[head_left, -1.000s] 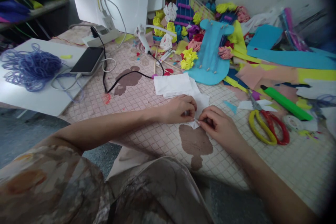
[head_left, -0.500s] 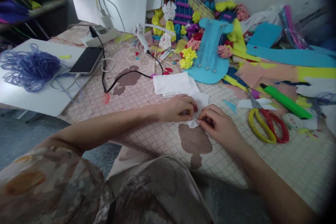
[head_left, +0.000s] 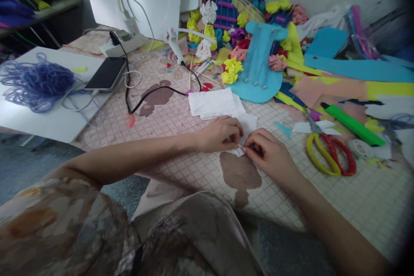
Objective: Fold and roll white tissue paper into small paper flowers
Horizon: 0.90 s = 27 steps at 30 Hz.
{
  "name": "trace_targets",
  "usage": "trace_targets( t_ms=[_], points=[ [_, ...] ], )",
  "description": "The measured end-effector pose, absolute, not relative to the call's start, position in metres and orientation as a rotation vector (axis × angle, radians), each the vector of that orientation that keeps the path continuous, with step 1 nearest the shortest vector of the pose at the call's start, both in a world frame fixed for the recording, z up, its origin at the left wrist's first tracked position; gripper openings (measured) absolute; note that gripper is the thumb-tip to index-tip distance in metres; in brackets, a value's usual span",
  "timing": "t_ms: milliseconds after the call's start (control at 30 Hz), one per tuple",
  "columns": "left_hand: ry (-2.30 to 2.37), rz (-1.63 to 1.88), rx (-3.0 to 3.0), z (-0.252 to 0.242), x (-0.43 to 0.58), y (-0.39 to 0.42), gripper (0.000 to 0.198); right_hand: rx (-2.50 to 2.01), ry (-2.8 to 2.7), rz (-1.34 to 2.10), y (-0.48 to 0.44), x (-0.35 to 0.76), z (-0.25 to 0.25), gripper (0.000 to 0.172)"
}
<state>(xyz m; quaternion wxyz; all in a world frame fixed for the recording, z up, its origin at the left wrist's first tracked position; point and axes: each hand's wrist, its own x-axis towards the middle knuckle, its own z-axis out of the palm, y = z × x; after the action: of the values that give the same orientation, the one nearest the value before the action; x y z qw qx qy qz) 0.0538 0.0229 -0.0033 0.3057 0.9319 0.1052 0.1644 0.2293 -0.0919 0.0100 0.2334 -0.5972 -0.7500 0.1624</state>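
Note:
A piece of thin white paper (head_left: 248, 123), possibly crepe paper, lies on the table with its near end pinched between both hands. My left hand (head_left: 220, 134) is closed on the left side of that end, fingertips and thumb together. My right hand (head_left: 270, 152) pinches the same end from the right, thumb against forefinger. The held edge looks gathered or folded; the fingers hide part of it. Just beyond my hands rest folded white paper strips (head_left: 213, 102).
Scissors (head_left: 331, 155), a green cutter (head_left: 354, 125) and a tape roll (head_left: 360, 148) lie at right. Behind stand a blue cut-out instrument shape (head_left: 261, 69) and paper flowers (head_left: 231, 70). A glue gun (head_left: 174, 47), black cord, phone (head_left: 106, 74) and purple yarn (head_left: 39, 82) are at left.
My left fingertips have shifted slightly toward the right hand at the paper's near end, and less of that end shows. My right hand stays almost where it was.

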Motion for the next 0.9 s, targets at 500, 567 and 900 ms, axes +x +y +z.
trace_targets(
  t_ms=[500,567,900],
  points=[
    [0.320,0.452,2.481,-0.0046,0.0542,0.0202,0.010,-1.645,-2.058,0.463,-0.0912,0.2289,0.0095,0.008],
    [0.330,0.460,2.484,-0.0048,0.0542,0.0199,0.011,-1.640,-2.067,0.454,-0.0911,0.2288,0.0092,0.009],
    [0.289,0.471,2.474,-0.0046,0.0531,0.0188,0.003,-1.605,-2.088,0.392,-0.0942,0.2274,0.0080,0.011]
  ],
)
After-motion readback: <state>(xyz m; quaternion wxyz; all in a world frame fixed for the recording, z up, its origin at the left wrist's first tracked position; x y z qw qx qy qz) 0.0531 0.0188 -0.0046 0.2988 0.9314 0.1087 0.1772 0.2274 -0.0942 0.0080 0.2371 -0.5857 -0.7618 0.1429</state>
